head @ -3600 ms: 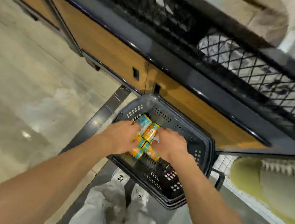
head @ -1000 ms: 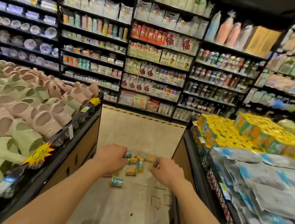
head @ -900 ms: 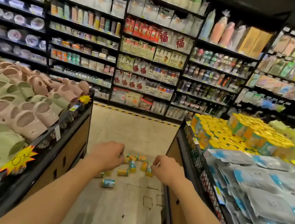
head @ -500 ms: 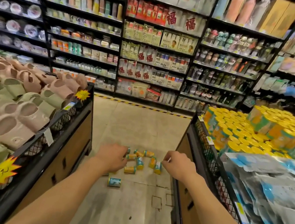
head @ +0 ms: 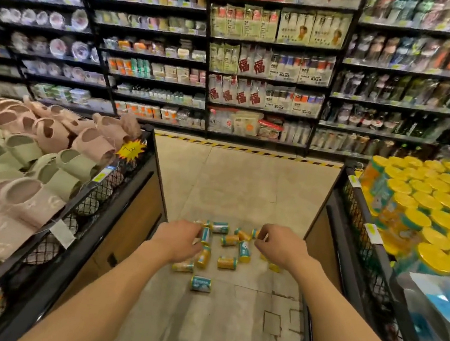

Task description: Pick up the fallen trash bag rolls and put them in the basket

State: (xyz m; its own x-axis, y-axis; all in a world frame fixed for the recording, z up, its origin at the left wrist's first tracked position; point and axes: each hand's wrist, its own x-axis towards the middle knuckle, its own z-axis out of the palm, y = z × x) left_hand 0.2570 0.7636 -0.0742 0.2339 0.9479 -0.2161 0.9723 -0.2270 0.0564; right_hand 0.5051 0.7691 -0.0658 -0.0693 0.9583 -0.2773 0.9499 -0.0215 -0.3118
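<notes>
Head view, looking forward and down along a shop aisle: two bare forearms reached out from the bottom of the picture toward a scatter of trash bag rolls (head: 226, 262) lying on the pale tiled floor (head: 244, 189). The rolls were small cylinders in yellow-orange and teal wrappers, lying on their sides at mixed angles, some touching, some apart. One teal roll (head: 200, 284) lay alone, nearer the camera than the rest.

The left hand (head: 178, 239) was seen from the back, its fingers curled downward and overlapping the left edge of the cluster. Whether it touched or held a roll could not be told, because the hand hid its own fingertips. The right hand (head: 280, 243) hung at the right edge of the cluster with fingers loosely curled and a small gap between thumb and forefinger; nothing showed in its grasp. No basket appeared in this view.

On the left of the aisle stood a black wire-mesh display bin (head: 120, 185) on a wood-panelled base, heaped with pink and green slippers (head: 35, 158), with yellow starburst price tags (head: 131, 149) clipped to its rim. On the right stood a matching bin (head: 354, 214) stacked with yellow-lidded packs (head: 425, 212), and closer in lay blue and silver packets (head: 442, 307). Across the far end ran tall dark shelves (head: 264, 70) filled with packaged goods, with a yellow-and-black striped line (head: 249, 149) on the floor at their foot.
</notes>
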